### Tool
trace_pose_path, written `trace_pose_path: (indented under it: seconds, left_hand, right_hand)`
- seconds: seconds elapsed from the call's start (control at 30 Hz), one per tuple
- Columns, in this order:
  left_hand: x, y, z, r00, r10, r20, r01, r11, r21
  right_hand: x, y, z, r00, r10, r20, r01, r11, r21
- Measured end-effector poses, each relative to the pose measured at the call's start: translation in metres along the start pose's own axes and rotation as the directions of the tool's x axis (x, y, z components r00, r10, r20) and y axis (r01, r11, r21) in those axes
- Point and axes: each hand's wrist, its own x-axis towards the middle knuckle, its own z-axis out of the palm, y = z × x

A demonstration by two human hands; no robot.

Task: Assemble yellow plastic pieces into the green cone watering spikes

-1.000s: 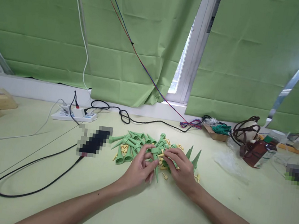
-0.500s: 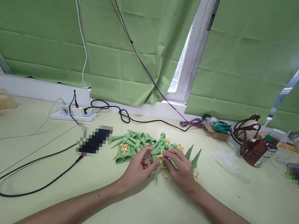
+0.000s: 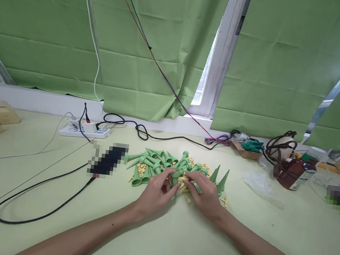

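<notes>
My left hand (image 3: 156, 195) is closed around a green plastic plant-watering spike (image 3: 175, 178), held with its wide end up and its point down. Between the fingertips of my right hand (image 3: 208, 195) is a small yellow plastic valve (image 3: 183, 179), right beside the spike's upper part; whether the two touch I cannot tell. Behind and around both hands lies a pile of similar green spikes (image 3: 137, 179), mixed with loose yellow pieces (image 3: 141, 168). One loose yellow piece (image 3: 188, 200) lies in front, between my hands.
Left of the pile lies a pixelated dark object (image 3: 108, 161) with a black cable (image 3: 38, 213). A white power strip (image 3: 85, 131) stands near the wall. To the right are a plastic bag (image 3: 262, 186), a brown bottle (image 3: 296, 173) and a small cardboard box (image 3: 246, 152).
The held spike has turned more upright, its tip shifting slightly left and up. My right hand stays close beside it with the yellow valve.
</notes>
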Motion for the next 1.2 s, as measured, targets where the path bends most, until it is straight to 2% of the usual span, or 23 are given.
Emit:
trace_pose_path:
  seconds: [0.37, 0.7, 1.0, 1.2]
  left_hand:
    - [-0.002, -0.005, -0.0003, 0.996, 0.085, -0.003, -0.084, 0.99, 0.114]
    - [-0.0034, -0.0074, 0.0007, 0.988, 0.157, -0.009, -0.153, 0.971, 0.183]
    - [-0.0045, -0.0069, 0.0021, 0.987, 0.156, -0.024, -0.15, 0.975, 0.165]
    - [-0.0054, -0.0076, 0.0022, 0.987, 0.16, 0.002, -0.158, 0.971, 0.18]
  right_hand:
    - [0.0004, -0.0032, 0.0005, 0.999, -0.033, 0.009, 0.033, 0.999, -0.027]
    - [0.0009, -0.0043, -0.0004, 0.998, -0.015, 0.054, 0.018, 0.998, -0.057]
    - [0.0011, -0.0032, -0.0008, 0.993, 0.016, 0.119, -0.003, 0.995, -0.105]
    - [0.0015, -0.0049, 0.0003, 0.991, 0.03, 0.129, -0.012, 0.99, -0.139]
